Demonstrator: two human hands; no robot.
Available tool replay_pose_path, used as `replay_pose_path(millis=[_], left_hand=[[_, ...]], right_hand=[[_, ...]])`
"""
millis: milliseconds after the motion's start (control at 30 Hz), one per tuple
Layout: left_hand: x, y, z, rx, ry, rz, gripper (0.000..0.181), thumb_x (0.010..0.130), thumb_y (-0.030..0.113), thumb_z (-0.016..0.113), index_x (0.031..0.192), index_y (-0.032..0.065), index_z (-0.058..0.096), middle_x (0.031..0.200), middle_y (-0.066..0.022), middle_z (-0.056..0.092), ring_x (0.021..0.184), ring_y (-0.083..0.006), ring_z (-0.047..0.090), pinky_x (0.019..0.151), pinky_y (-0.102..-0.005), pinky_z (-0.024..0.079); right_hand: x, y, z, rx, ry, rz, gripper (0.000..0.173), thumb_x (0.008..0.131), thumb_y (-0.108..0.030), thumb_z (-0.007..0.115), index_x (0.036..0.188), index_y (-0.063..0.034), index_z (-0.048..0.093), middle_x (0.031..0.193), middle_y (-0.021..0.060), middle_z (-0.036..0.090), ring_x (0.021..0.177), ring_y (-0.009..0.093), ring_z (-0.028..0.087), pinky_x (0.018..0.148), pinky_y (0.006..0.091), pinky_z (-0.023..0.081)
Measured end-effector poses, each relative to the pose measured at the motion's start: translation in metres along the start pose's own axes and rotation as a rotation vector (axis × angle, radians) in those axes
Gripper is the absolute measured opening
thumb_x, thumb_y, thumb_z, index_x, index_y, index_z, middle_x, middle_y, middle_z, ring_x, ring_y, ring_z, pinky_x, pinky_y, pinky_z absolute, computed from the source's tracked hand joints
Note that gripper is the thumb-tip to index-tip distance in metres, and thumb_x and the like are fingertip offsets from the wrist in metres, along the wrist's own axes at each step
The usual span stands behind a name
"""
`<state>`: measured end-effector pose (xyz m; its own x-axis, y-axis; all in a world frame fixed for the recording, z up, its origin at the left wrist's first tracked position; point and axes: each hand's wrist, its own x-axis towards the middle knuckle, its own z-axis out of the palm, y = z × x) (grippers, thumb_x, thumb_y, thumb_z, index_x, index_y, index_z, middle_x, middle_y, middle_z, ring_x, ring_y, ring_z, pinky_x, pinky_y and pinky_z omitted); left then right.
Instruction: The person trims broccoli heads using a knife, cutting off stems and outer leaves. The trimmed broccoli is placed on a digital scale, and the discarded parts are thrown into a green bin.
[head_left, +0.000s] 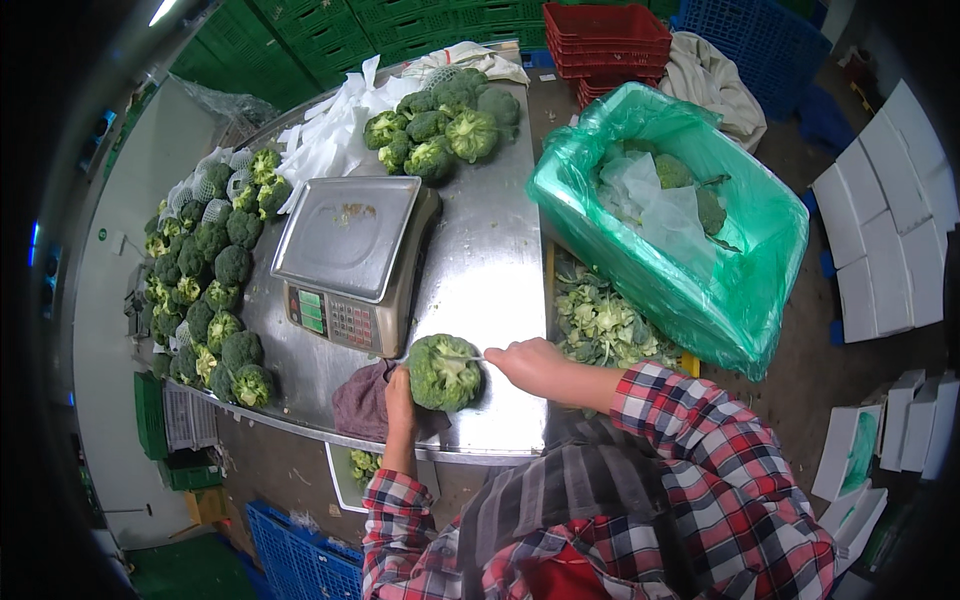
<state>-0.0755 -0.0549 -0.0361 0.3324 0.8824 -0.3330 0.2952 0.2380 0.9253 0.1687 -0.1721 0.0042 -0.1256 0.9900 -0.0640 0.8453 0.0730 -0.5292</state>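
My left hand (400, 401) holds a broccoli head (444, 379) by its left side, its cut stem side facing up, over the near edge of the steel table (480, 281). From the right, my right hand (525, 366) is closed on a small knife (472, 358), whose thin blade lies across the broccoli's stem. A purple cloth (361, 401) lies just left of my left hand. Beyond it stands a digital scale (346, 232) with a bare metal pan.
Broccoli heads (214, 262), some in foam nets, cover the table's left side; another pile (442, 124) lies at the back beside white foam sleeves (337, 120). Right of the table are a green-lined box (667, 217) holding broccoli and a crate of trimmings (604, 319).
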Motion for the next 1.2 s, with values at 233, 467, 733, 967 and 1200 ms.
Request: replay_pose_path(millis=[233,467,733,967,1200], left_hand=[[-0.022,-0.012,0.040,-0.180,0.260,0.204,0.044,0.093,0.023,0.036,0.125,-0.0051,0.045,0.119,-0.0139,0.052,0.104,-0.0214,0.051,0.092,-0.0284,0.039],[-0.015,-0.017,0.016,-0.218,0.038,0.035,0.046,0.090,0.018,0.035,0.130,-0.0038,0.041,0.119,-0.0145,0.052,0.103,-0.0190,0.053,0.087,-0.0284,0.043],[-0.057,0.011,0.030,-0.429,0.158,-0.261,0.045,0.079,0.013,0.041,0.123,0.0035,0.040,0.112,-0.0141,0.052,0.104,-0.0260,0.053,0.081,-0.0362,0.048],[-0.060,0.013,0.040,0.049,0.034,-0.025,0.046,0.088,0.026,0.058,0.127,0.0023,0.046,0.118,-0.0118,0.053,0.104,-0.0147,0.049,0.089,-0.0265,0.040],[-0.068,0.002,0.044,0.095,0.169,0.060,0.038,0.091,0.026,0.052,0.120,0.0010,0.048,0.109,-0.0133,0.056,0.098,-0.0185,0.052,0.087,-0.0299,0.041]], right_hand=[[0.024,0.002,0.025,0.144,-0.067,0.057,0.016,0.090,-0.019,0.043,0.095,-0.0057,0.050,0.068,0.0181,0.059,0.068,0.036,0.061,0.059,0.0462,0.047],[0.022,0.017,-0.008,-0.157,-0.149,-0.057,0.012,0.087,-0.015,0.045,0.094,-0.0087,0.053,0.071,0.0145,0.062,0.072,0.031,0.064,0.060,0.0431,0.050],[0.014,0.014,-0.002,0.693,-0.301,0.273,0.032,0.095,-0.033,0.038,0.092,-0.0032,0.048,0.060,0.0144,0.053,0.047,0.025,0.055,0.048,0.0369,0.046],[-0.018,0.028,0.032,0.539,-0.009,0.103,0.027,0.093,-0.029,0.045,0.091,-0.0025,0.051,0.067,0.0216,0.057,0.059,0.038,0.058,0.055,0.0443,0.046],[-0.046,0.010,0.014,0.384,-0.139,0.004,0.022,0.092,-0.024,0.046,0.090,-0.0023,0.049,0.061,0.0218,0.055,0.061,0.042,0.056,0.055,0.0494,0.045]])
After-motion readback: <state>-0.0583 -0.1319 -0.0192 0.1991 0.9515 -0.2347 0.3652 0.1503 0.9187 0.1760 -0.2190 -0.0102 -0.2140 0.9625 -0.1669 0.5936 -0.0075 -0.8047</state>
